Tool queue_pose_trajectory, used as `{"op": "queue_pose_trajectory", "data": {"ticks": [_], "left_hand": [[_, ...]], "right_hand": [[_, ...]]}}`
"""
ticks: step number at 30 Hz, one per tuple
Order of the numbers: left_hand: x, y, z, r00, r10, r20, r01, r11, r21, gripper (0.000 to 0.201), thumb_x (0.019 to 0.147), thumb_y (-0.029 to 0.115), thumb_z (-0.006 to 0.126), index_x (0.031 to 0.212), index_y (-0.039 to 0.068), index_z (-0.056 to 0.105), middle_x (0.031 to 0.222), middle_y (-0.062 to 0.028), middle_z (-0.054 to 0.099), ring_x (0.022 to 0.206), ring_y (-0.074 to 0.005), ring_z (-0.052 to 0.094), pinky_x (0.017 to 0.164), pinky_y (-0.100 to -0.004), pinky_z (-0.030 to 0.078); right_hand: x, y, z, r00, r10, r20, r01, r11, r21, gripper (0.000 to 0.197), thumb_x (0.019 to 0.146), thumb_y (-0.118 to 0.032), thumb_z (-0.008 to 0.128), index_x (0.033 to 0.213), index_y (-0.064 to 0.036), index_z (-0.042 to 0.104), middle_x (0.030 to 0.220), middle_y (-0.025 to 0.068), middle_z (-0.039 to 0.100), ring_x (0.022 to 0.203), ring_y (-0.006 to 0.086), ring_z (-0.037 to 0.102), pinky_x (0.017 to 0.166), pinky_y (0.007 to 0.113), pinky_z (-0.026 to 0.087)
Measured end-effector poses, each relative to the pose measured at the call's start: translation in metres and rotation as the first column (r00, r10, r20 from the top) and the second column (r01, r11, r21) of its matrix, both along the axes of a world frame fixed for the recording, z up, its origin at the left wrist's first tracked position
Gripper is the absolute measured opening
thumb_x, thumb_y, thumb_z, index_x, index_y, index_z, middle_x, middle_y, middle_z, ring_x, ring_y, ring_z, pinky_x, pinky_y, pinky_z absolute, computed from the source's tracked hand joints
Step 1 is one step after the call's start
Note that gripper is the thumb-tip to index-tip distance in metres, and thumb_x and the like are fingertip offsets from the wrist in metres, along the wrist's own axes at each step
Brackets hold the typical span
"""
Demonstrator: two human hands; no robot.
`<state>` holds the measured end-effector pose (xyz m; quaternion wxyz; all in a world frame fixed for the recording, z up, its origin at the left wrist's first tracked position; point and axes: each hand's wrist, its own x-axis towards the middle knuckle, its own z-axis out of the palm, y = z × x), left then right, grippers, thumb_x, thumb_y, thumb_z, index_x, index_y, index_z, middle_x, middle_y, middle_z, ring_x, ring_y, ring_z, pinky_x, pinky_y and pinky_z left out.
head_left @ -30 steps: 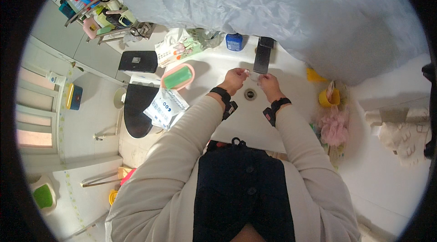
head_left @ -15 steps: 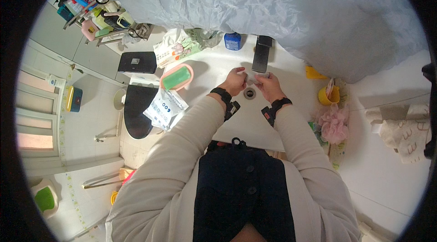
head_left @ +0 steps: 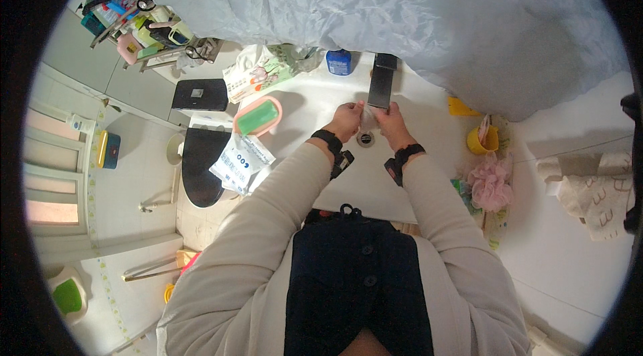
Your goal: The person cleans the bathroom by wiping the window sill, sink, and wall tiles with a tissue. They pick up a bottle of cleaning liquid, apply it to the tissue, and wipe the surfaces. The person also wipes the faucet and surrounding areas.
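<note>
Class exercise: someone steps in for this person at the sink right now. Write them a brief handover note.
Left hand and right hand: together over the white basin, under the black tap, both pinching a small pale thing; what it is cannot be told.
Drain: just below the hands.
Green soap in pink dish: on the left rim, untouched.
Running water: not discernible.
Done or left: unclear.

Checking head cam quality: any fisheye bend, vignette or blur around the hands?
Head view: black ring round the rim; wall tiles at the left bow strongly. Centre is sharp: left hand and right hand meet under the black tap over the white sink, evenly lit, no glare; what they hold is too small to tell.
</note>
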<state>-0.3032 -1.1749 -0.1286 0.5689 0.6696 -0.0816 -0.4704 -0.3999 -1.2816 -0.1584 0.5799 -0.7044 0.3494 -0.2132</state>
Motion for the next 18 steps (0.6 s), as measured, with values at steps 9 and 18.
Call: {"op": "queue_pose_trajectory", "data": {"ticks": [9, 18], "left_hand": [[0.008, -0.006, -0.017, 0.989, 0.051, -0.141, -0.080, 0.973, -0.215, 0.033, 0.095, 0.028, 0.053, 0.103, -0.003, 0.057, 0.076, -0.0019, 0.054, 0.064, -0.0095, 0.049, 0.053, -0.0229, 0.040], [0.008, 0.002, -0.010, 0.980, 0.038, 0.194, -0.030, 0.998, -0.047, 0.023, 0.084, 0.019, 0.069, 0.094, -0.002, 0.064, 0.082, -0.0057, 0.064, 0.069, -0.0111, 0.055, 0.061, -0.0226, 0.045]], "right_hand": [[-0.016, -0.013, 0.005, 0.980, 0.191, 0.058, -0.199, 0.929, 0.313, 0.026, 0.085, -0.024, 0.066, 0.096, -0.0004, 0.066, 0.079, 0.0025, 0.064, 0.073, 0.0154, 0.058, 0.071, 0.028, 0.046], [-0.019, -0.038, -0.027, 0.966, -0.224, -0.133, 0.176, 0.937, -0.301, 0.032, 0.095, -0.027, 0.047, 0.098, 0.0023, 0.060, 0.089, 0.0126, 0.062, 0.085, 0.0237, 0.062, 0.071, 0.032, 0.051]]}}
